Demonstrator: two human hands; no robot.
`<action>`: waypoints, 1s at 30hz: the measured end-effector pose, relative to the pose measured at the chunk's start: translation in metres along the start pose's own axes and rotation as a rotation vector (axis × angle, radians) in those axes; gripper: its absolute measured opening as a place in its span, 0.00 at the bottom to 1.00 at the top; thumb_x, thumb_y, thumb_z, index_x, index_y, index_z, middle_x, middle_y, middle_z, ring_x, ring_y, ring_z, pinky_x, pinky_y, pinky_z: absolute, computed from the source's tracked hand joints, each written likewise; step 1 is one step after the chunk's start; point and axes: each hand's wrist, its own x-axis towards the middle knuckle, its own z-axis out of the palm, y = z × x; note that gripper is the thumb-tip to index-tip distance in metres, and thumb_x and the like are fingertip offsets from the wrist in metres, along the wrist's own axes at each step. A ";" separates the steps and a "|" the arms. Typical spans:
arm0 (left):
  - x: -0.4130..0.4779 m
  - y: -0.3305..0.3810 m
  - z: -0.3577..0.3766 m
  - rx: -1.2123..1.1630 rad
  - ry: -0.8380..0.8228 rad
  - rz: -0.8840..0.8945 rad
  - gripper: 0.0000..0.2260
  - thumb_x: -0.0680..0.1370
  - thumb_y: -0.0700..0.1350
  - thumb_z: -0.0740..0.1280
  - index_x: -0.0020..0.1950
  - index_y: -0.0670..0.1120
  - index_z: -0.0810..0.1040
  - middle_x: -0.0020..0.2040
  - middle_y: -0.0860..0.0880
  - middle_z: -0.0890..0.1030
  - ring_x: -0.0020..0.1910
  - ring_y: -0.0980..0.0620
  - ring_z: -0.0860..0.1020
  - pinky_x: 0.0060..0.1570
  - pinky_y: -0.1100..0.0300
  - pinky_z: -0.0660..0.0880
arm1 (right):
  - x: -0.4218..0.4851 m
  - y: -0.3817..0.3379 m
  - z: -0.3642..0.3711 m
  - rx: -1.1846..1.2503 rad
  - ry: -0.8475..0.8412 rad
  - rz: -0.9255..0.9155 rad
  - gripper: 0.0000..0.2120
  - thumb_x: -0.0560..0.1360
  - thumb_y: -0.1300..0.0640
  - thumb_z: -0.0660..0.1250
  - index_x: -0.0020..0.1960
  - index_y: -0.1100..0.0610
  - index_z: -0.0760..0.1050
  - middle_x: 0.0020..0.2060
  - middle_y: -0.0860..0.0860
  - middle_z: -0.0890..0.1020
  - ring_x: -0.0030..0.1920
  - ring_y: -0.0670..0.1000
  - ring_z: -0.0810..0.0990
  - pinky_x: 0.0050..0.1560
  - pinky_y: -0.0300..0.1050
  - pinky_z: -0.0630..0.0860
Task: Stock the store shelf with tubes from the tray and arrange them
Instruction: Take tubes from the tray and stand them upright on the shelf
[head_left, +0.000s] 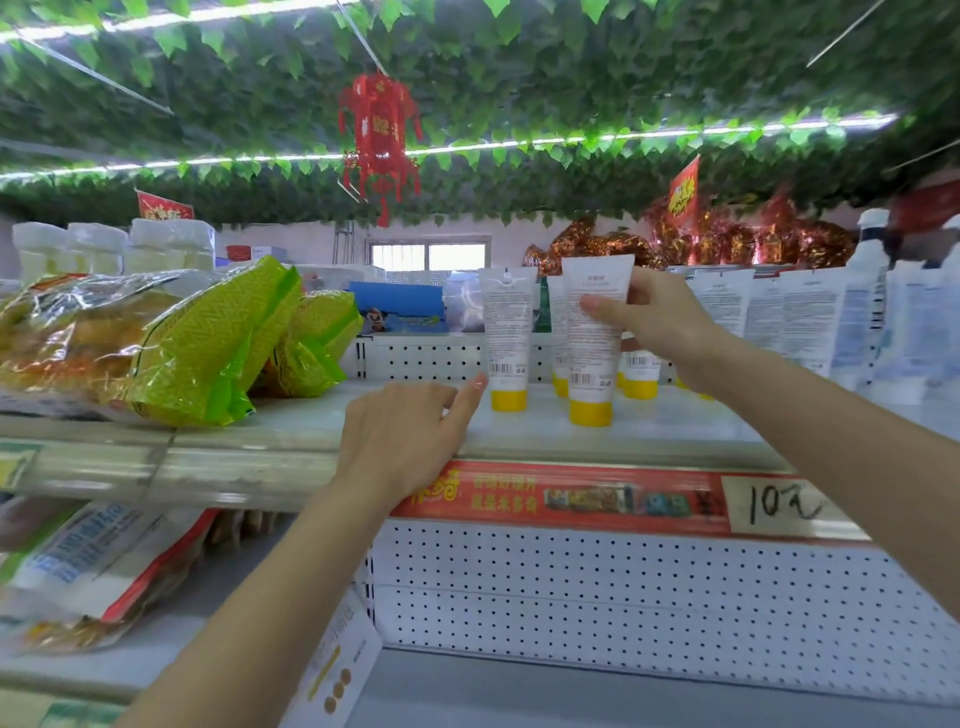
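2 front tubes (506, 338) upright, right hand (660, 317) gripping 1

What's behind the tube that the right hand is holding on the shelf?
More yellow-capped tubes stand behind the held tube, before a white perforated panel. Their number is hidden by that tube and the right hand.

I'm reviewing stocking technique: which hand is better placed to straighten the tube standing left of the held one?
Probably the left hand: it is free, its index fingertip beside the left tube. The right hand has its grip on the front tube.
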 end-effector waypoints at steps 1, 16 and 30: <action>0.001 0.000 0.001 0.007 -0.010 0.007 0.28 0.79 0.65 0.45 0.51 0.55 0.83 0.52 0.48 0.82 0.55 0.45 0.77 0.45 0.55 0.64 | 0.001 0.003 -0.003 -0.005 0.012 0.006 0.08 0.77 0.59 0.67 0.56 0.52 0.75 0.47 0.46 0.81 0.43 0.42 0.80 0.30 0.30 0.75; 0.005 -0.006 0.007 0.043 0.023 0.100 0.38 0.69 0.71 0.37 0.47 0.56 0.84 0.44 0.49 0.83 0.47 0.46 0.78 0.42 0.56 0.67 | 0.038 0.036 0.006 -0.017 0.109 0.072 0.15 0.76 0.58 0.68 0.63 0.55 0.75 0.55 0.51 0.81 0.54 0.52 0.79 0.40 0.40 0.76; 0.005 -0.004 0.003 0.049 -0.012 0.098 0.40 0.71 0.74 0.36 0.47 0.57 0.84 0.42 0.50 0.82 0.43 0.48 0.76 0.43 0.56 0.69 | 0.036 0.044 -0.002 0.026 -0.057 0.144 0.12 0.76 0.62 0.68 0.58 0.52 0.76 0.52 0.48 0.81 0.51 0.49 0.80 0.47 0.45 0.78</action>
